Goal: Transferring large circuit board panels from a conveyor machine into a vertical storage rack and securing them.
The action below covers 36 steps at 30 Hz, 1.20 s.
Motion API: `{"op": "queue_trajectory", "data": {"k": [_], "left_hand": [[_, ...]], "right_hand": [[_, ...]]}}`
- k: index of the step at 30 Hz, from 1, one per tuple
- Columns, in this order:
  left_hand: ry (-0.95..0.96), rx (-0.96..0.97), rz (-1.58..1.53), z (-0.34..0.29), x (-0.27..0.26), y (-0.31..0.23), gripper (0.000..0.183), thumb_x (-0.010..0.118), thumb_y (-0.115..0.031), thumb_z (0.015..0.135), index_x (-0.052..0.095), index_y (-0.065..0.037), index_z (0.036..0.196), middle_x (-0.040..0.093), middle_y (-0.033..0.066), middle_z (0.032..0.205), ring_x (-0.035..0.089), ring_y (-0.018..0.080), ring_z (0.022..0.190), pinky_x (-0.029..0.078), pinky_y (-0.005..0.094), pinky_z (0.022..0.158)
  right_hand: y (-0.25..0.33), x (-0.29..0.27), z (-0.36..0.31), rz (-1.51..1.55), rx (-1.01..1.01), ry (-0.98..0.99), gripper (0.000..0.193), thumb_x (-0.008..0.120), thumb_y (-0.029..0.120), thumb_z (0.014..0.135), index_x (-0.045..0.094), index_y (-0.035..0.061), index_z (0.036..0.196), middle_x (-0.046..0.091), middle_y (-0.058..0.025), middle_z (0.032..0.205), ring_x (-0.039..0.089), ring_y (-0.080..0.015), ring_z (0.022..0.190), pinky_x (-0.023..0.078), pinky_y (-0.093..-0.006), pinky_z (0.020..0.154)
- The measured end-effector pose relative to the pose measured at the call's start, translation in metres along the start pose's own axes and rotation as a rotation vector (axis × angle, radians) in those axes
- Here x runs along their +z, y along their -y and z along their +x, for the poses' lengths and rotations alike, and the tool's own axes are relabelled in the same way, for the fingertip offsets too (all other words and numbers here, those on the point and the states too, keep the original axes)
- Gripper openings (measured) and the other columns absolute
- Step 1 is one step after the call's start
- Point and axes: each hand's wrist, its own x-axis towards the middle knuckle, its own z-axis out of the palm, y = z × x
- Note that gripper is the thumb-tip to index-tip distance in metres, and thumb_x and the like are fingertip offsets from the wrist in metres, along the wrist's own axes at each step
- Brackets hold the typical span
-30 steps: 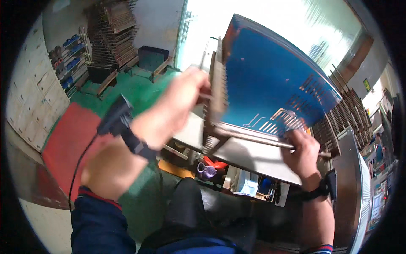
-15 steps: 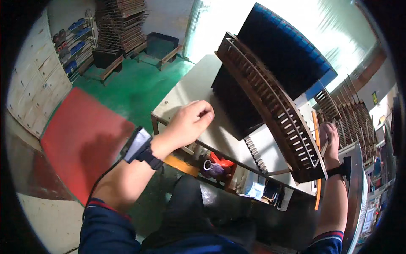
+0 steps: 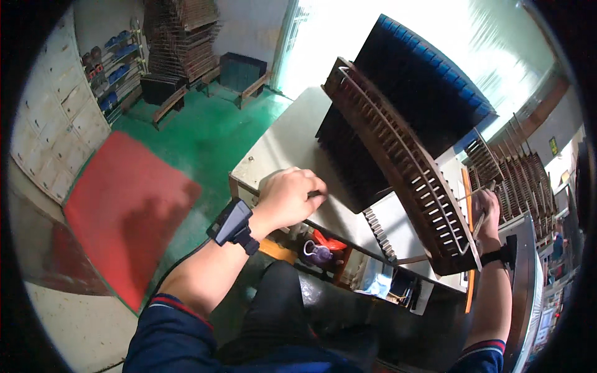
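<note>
A long brown slotted rack [image 3: 398, 158] stands tilted over the white table [image 3: 267, 149]. Dark flat panels [image 3: 404, 81] with blue upper edges sit in it, and more dark panel [image 3: 354, 161] shows on its near-left side. My left hand [image 3: 289, 196] is over the table's left part, apart from the rack, with its fingers curled together; what they hold, if anything, is hidden. Beyond the rack's right end is my right hand [image 3: 487, 211], its fingers closed. Something thin shows by it, too small to name.
A toothed strip [image 3: 379, 233] lies on the table beside the rack. Under the tabletop, a shelf holds a purple jug [image 3: 317, 252] and a red bag [image 3: 328, 240]. More brown racks [image 3: 513, 168] stand at the right. A red mat [image 3: 127, 211] covers the floor at left.
My left hand has shifted slightly right and down, turning so its back faces up more. My right hand stays by the rack's right end. The whole view has shifted a little.
</note>
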Motion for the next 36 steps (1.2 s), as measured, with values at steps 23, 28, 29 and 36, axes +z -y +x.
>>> {"op": "queue_trajectory", "data": {"k": [23, 28, 29, 36], "left_hand": [[0.131, 0.632, -0.158, 0.074, -0.081, -0.285, 0.017, 0.063, -0.010, 0.082, 0.053, -0.003, 0.094, 0.052, 0.0150, 0.109, 0.052, 0.0275, 0.100, 0.041, 0.0375, 0.094], [0.438, 0.790, 0.215, 0.051, -0.039, -0.316, 0.043, 0.068, -0.022, 0.088, 0.060, 0.000, 0.124, 0.063, 0.0225, 0.120, 0.059, 0.0407, 0.117, 0.043, 0.0469, 0.105], [0.539, 0.756, 0.298, 0.047, -0.039, -0.334, 0.042, 0.063, -0.025, 0.100, 0.059, -0.002, 0.135, 0.066, 0.0213, 0.126, 0.060, 0.0386, 0.121, 0.043, 0.0433, 0.109], [0.622, 0.461, 0.283, 0.040, 0.005, -0.334, 0.054, 0.067, -0.028, 0.096, 0.053, -0.006, 0.143, 0.063, 0.0234, 0.131, 0.061, 0.0390, 0.121, 0.048, 0.0422, 0.102]], "right_hand": [[0.145, -0.234, -0.100, 0.021, -0.218, -0.252, 0.038, 0.060, 0.007, 0.084, 0.060, 0.0013, 0.121, 0.061, -0.0163, 0.117, 0.059, -0.0321, 0.115, 0.046, -0.0466, 0.098], [0.006, -0.426, -0.216, -0.635, 0.278, -0.348, 0.059, 0.070, 0.014, 0.081, 0.053, -0.0037, 0.135, 0.055, -0.0240, 0.134, 0.051, -0.0374, 0.130, 0.039, -0.0470, 0.116], [-0.006, -0.478, -0.252, -0.797, 0.437, -0.367, 0.059, 0.069, 0.014, 0.081, 0.053, -0.0045, 0.135, 0.055, -0.0238, 0.134, 0.050, -0.0382, 0.130, 0.040, -0.0462, 0.115], [0.046, -0.748, -0.472, -1.912, 0.827, -0.987, 0.054, 0.072, 0.025, 0.073, 0.056, 0.0011, 0.119, 0.062, -0.0255, 0.109, 0.060, -0.0448, 0.106, 0.048, -0.0554, 0.093]]}}
